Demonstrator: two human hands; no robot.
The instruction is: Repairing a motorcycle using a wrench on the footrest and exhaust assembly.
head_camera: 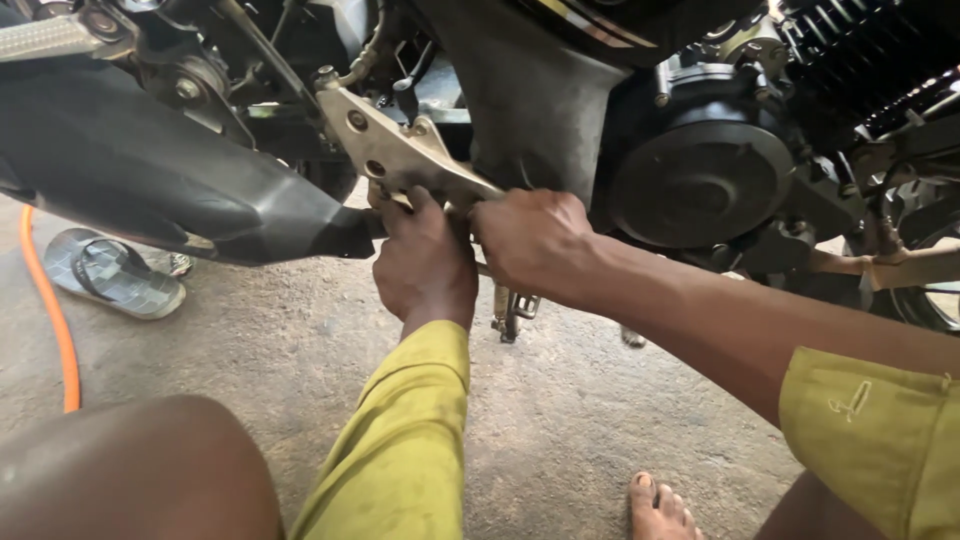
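Both grips closed on flat silver metal bracket [400,150], left hand [425,265], right hand [530,245]; matte black exhaust [150,170]

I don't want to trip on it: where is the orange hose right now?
In the head view, the orange hose runs along the concrete floor at the far left, just left of the grey sandal, below the black exhaust muffler.

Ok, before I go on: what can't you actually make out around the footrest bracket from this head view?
- What the left hand and right hand grip under the silver footrest bracket: the hands themselves cover it.
- Fingertips of both hands: curled out of sight behind the bracket.
- Black exhaust muffler: cut off by the left edge.
- Engine cover: its lower part is hidden by the right forearm.
- Sandal: partly under the muffler.
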